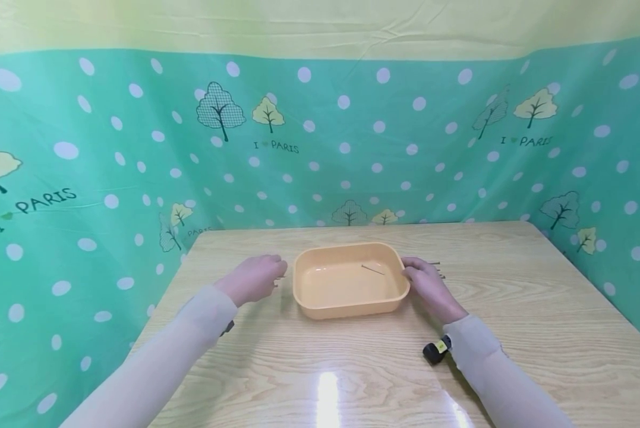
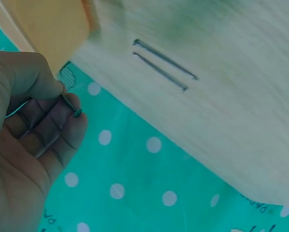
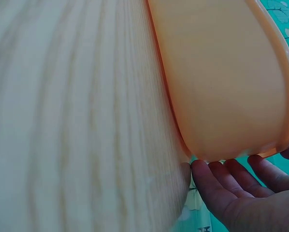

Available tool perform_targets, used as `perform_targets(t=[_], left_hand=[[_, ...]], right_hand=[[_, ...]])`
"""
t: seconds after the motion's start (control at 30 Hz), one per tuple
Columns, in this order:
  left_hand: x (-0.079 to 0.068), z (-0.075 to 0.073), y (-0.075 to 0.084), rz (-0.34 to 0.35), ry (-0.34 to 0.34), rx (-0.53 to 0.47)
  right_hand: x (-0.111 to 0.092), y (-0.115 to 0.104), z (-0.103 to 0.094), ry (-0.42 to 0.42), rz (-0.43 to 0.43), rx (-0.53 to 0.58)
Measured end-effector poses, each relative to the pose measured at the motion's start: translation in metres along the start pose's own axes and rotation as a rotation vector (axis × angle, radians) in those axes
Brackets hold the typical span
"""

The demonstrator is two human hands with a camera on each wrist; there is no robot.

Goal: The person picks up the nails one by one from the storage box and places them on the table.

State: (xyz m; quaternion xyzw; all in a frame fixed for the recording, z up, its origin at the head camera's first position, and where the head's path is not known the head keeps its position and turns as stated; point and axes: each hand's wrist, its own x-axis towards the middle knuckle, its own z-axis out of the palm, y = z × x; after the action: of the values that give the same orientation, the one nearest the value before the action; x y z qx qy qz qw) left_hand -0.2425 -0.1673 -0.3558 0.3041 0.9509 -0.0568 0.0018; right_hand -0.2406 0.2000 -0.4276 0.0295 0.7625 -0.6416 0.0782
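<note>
My left hand (image 1: 254, 279) is just left of a peach plastic tray (image 1: 352, 310), above the table. Between its thumb and index finger it pinches a nail (image 2: 70, 105), the head end showing in the left wrist view. Two more nails lie side by side on the wood there, a thicker nail (image 2: 166, 60) and a thinner nail (image 2: 160, 71). At the tray's right end, my right hand (image 1: 429, 288) holds the rim, thumb at the top edge and fingertips (image 3: 202, 169) against the outer wall. One nail (image 1: 373, 270) lies inside the tray.
Beyond the right hand, a few nails (image 1: 435, 263) stick out on the table, partly hidden by it. The wood-grain table (image 1: 277, 362) reaches back to a green dotted curtain (image 1: 320, 148), which also hangs along both sides.
</note>
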Motion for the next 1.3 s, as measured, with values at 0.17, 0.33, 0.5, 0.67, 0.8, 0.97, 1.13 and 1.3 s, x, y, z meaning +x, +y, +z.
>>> perform_targets(t=[0.17,0.33,0.5,0.67,0.8,0.97,1.13,1.3], left_hand=[[-0.004,0.01,-0.005,-0.013,-0.006,-0.018],[-0.006,0.021,-0.009,-0.02,-0.01,-0.044],[-0.007,0.036,-0.013,-0.056,-0.025,-0.05],[-0.008,0.045,-0.017,-0.062,-0.027,-0.047],[-0.009,0.05,-0.019,-0.052,-0.023,-0.02],[-0.009,0.056,-0.022,-0.061,-0.021,-0.049],[-0.008,0.061,-0.025,-0.06,-0.003,-0.061],[-0.008,0.063,-0.025,-0.053,0.011,-0.061]], right_hand=[[-0.001,-0.002,0.0,-0.006,0.0,-0.002],[-0.001,-0.002,0.0,-0.003,-0.004,-0.001],[-0.002,-0.002,0.001,0.008,0.002,-0.007],[-0.002,-0.002,0.001,0.01,0.0,-0.013],[-0.003,-0.002,0.001,0.013,0.002,-0.017],[-0.002,-0.002,0.001,0.015,0.014,-0.027],[-0.002,-0.002,0.001,0.005,0.007,-0.024],[-0.001,-0.002,0.001,0.007,0.007,-0.017]])
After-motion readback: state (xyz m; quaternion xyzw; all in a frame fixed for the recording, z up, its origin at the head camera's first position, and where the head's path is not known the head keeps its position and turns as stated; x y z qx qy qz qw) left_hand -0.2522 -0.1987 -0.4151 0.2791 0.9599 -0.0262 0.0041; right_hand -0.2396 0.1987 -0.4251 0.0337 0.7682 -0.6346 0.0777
